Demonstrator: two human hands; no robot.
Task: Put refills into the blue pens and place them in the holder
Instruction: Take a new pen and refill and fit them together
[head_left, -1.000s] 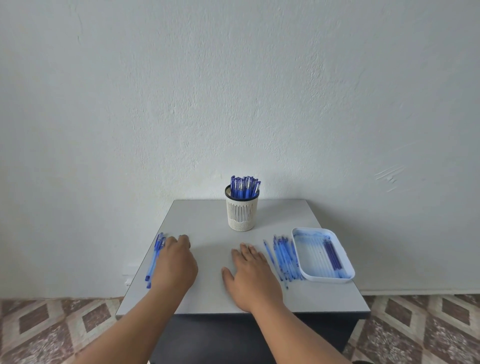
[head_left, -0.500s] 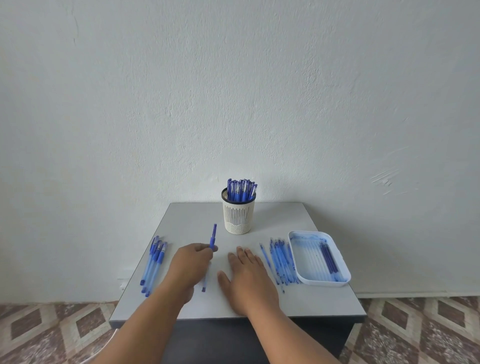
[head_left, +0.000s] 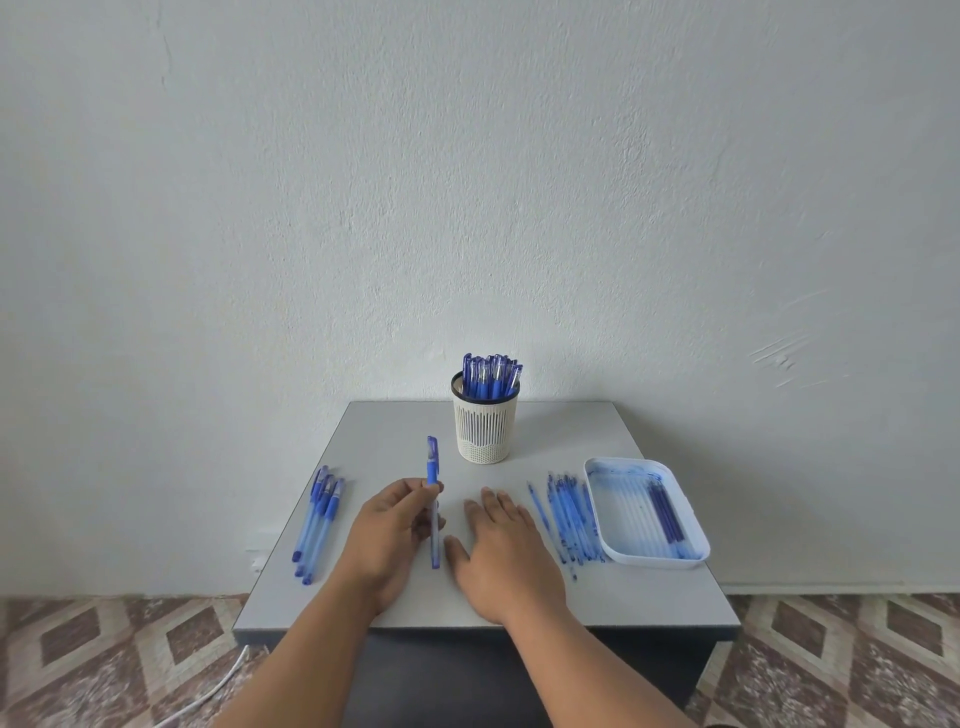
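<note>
One blue pen (head_left: 432, 486) is pinched upright-ish between the thumb and fingers of the left hand (head_left: 387, 540), just left of frame centre, its cap end pointing up toward the holder (head_left: 484, 426) in the middle of the frame. The right hand (head_left: 506, 551) lies flat beside it on the table (head_left: 654, 592), fingers straight and holding nothing. A refill probably comes next: loose refills (head_left: 569, 514) lie at centre right, touching the white tray (head_left: 696, 545). To do this well, the person should keep the pinch near the grip section so the barrel stays steady, bring the right hand to pull the cap or tip off, and pick a single refill cleanly. More uncapped-looking pens (head_left: 318, 514) wait at centre left.
</note>
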